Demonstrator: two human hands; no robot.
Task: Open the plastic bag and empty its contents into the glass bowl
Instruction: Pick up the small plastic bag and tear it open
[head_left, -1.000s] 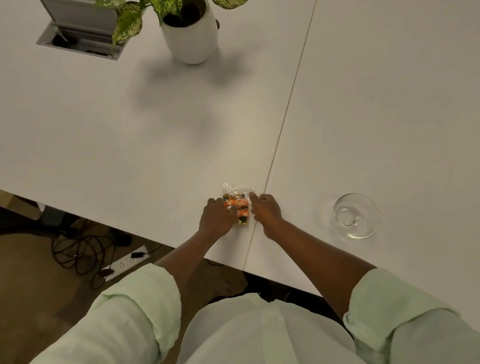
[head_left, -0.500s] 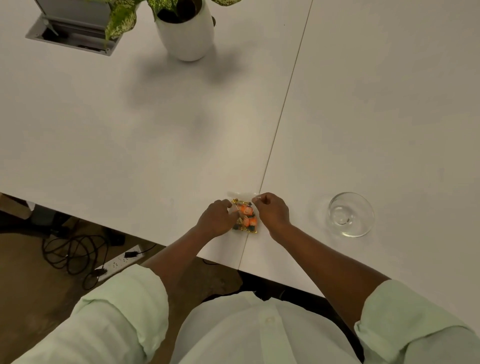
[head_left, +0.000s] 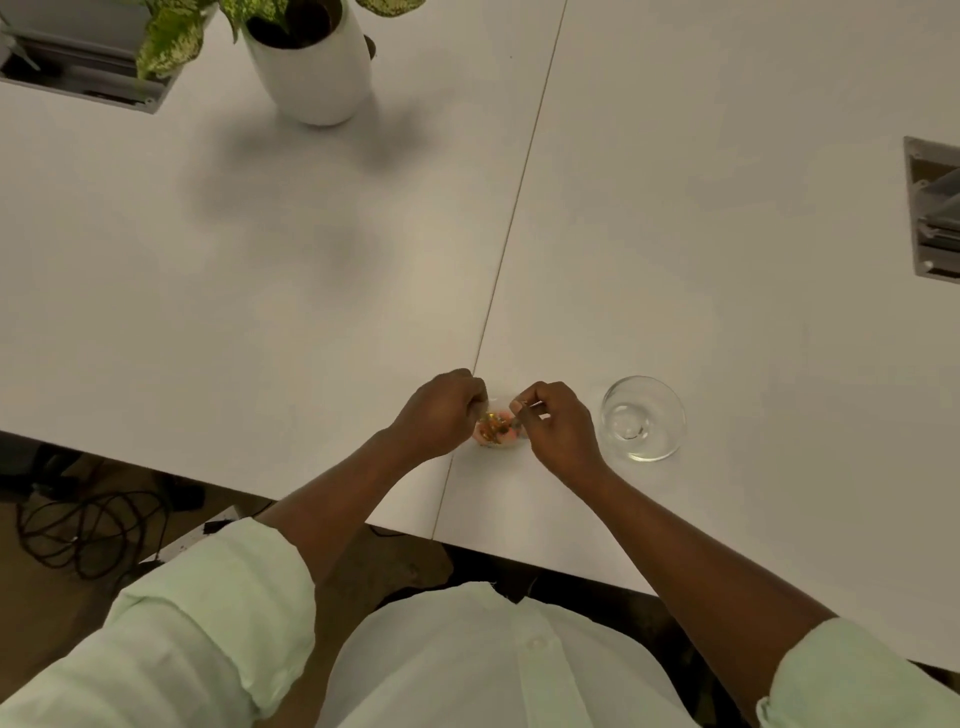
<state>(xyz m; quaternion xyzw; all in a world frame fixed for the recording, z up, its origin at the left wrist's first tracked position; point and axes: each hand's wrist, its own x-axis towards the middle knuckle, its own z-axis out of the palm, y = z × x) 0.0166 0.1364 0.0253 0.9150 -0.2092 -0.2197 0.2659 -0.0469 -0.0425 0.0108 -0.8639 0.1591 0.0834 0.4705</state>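
A small clear plastic bag with orange and dark pieces inside sits between my two hands, just above the white table near its front edge. My left hand pinches the bag's left side and my right hand pinches its right side at the top. Whether the bag's mouth is parted cannot be told. An empty glass bowl stands on the table right beside my right hand, not touching it.
The white table has a seam running from the back to the front edge by my hands. A white plant pot stands at the back left next to a cable hatch. Another hatch lies at the right edge.
Both hands lifted the bag off the table and turned it upright, fingers moving to its top edge. My view tilted, so the right hatch now shows.
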